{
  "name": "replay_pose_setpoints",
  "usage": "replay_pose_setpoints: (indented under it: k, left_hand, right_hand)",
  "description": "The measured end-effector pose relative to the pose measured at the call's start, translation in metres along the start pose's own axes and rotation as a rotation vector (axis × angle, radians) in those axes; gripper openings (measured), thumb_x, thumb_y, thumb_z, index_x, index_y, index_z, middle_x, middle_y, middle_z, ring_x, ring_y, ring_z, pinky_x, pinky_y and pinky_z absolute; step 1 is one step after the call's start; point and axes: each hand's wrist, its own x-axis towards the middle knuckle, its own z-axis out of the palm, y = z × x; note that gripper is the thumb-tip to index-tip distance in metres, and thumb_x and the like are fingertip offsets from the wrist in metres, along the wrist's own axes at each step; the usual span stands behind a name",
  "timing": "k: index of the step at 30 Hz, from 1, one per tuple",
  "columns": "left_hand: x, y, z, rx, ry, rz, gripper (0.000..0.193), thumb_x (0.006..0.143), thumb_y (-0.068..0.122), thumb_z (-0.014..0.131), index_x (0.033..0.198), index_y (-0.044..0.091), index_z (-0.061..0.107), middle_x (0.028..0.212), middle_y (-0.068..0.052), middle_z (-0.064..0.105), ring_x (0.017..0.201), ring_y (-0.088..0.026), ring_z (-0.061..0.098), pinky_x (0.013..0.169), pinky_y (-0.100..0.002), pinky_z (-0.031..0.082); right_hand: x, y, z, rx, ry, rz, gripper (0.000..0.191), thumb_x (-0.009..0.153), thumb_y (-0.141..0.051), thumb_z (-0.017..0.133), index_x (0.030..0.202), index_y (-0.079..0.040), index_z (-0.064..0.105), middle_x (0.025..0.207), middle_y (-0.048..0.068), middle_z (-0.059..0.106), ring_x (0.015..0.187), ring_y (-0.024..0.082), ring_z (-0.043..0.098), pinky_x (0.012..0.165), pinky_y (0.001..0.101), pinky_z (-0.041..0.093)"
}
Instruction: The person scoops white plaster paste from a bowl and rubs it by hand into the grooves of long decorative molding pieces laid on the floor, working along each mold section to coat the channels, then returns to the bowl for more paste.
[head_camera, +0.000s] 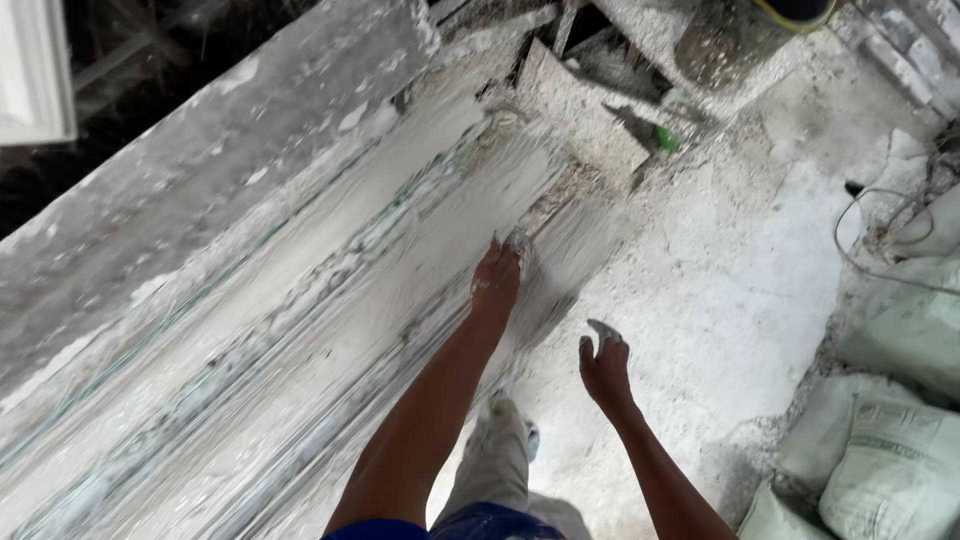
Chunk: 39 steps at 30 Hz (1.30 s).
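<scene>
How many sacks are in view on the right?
4, maybe more out of frame: top sack at right edge, two below it, one at the bottom corner.

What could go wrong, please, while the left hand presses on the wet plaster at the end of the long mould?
1. The left hand presses near the end of the long plaster-coated mould; it could possibly slip on the wet surface or mar it.
2. The right hand hangs free, its fingers coated in plaster that might drip.
3. A loose cable and sacks crowd the dusty floor, a likely trip hazard.
</scene>
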Motion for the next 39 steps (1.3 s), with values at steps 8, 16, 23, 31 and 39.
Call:
replay_pose_setpoints:
  k: [8,16,23,31,39]
  left_hand:
    - [0.153,0.037,-0.015,-0.071,0.011,0.063,0.050,0.094,0.021,0.058,0.141,0.004,0.057,0.152,-0.008,0.050,0.147,-0.026,0.037,0.124,-0.045,0.020]
    - [0.212,0.001,-0.127,-0.574,0.280,0.146,0.025,0.093,0.023,0.059,0.108,0.012,0.075,0.153,-0.010,0.049,0.146,-0.030,0.039,0.121,-0.051,0.029]
    - [0.196,-0.083,-0.262,-1.015,0.355,-0.065,0.028,0.083,0.005,0.060,0.094,0.018,0.082,0.139,-0.017,0.055,0.128,-0.034,0.054,0.103,-0.055,0.044]
    - [0.137,-0.081,-0.314,-1.186,0.407,-0.455,0.022,0.083,0.001,0.059,0.094,0.011,0.076,0.117,-0.013,0.067,0.108,-0.030,0.068,0.093,-0.045,0.055]
    - [0.106,0.037,-0.269,-0.859,0.137,-1.010,0.026,0.083,0.020,0.070,0.100,0.002,0.069,0.120,-0.021,0.059,0.118,-0.035,0.058,0.098,-0.055,0.047]
  right_hand:
    - [0.157,0.086,-0.010,0.071,-0.281,0.229,0.038,0.103,-0.027,0.051,0.133,-0.007,0.063,0.125,0.018,0.071,0.120,0.033,0.066,0.102,0.0425,0.050]
    - [0.294,0.024,-0.126,0.119,0.023,-0.286,0.030,0.103,-0.017,0.052,0.127,-0.004,0.066,0.116,0.015,0.073,0.108,0.027,0.068,0.094,0.0359,0.053]
    - [0.391,-0.046,-0.163,0.504,-0.304,-0.420,0.021,0.108,-0.010,0.052,0.114,0.002,0.068,0.101,0.009,0.071,0.091,0.018,0.064,0.083,0.0293,0.052]
    - [0.531,-0.037,-0.126,-0.310,-0.609,-0.690,0.027,0.097,-0.018,0.061,0.114,0.002,0.069,0.106,0.017,0.074,0.085,0.021,0.072,0.079,0.0346,0.060]
    - [0.484,-0.061,-0.095,-0.248,-0.921,-0.781,0.033,0.096,-0.006,0.054,0.125,-0.002,0.069,0.106,0.018,0.075,0.057,0.017,0.063,0.048,0.0305,0.054]
